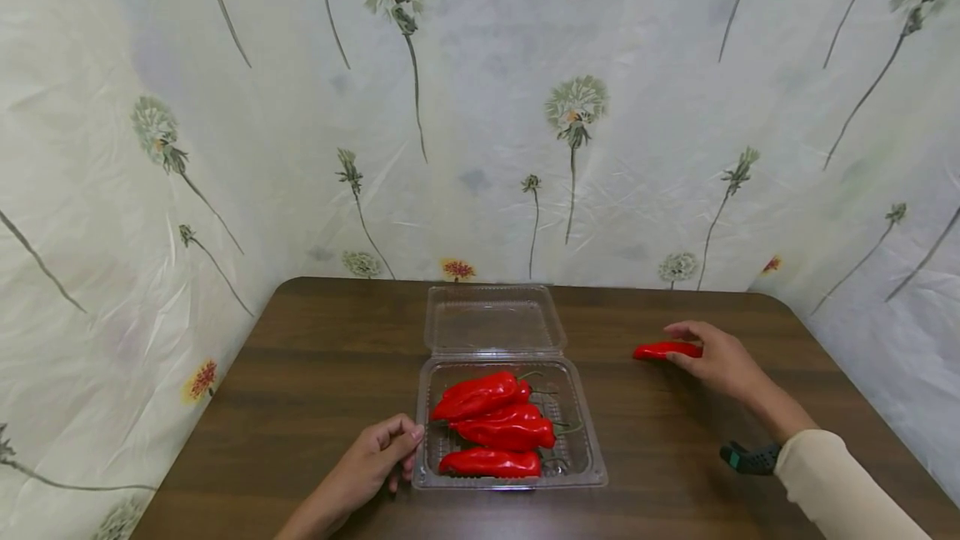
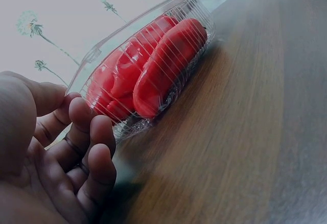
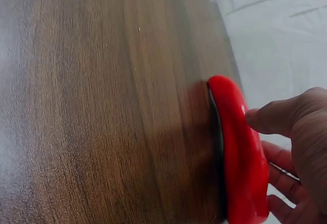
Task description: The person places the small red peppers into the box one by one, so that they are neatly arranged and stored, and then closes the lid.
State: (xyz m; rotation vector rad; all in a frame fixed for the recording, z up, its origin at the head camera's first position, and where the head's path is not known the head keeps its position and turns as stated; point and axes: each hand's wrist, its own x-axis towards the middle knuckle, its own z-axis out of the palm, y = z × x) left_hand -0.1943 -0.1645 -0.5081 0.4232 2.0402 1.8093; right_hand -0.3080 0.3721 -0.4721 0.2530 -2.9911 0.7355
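A clear plastic clamshell container (image 1: 592, 448) stands on the table with its lid (image 1: 495, 319) folded back. Several shiny red peppers (image 1: 487, 463) with green stems lie in its base. At the container's left side, my left hand (image 1: 378, 457) pinches the rim between thumb and index finger; its other fingers curl loosely in the left wrist view. Over to the right, my right hand (image 1: 718, 361) holds another red pepper (image 3: 240, 152), thumb on one side and fingers on the other. Whether that pepper still touches the table I cannot tell.
The brown wood-grain table (image 1: 322, 357) has rounded far corners. A pale curtain-like sheet (image 1: 480, 107) printed with dandelions hangs behind it and along both sides. A dark band (image 1: 750, 458) is on the right wrist, by a cream sleeve (image 1: 832, 473).
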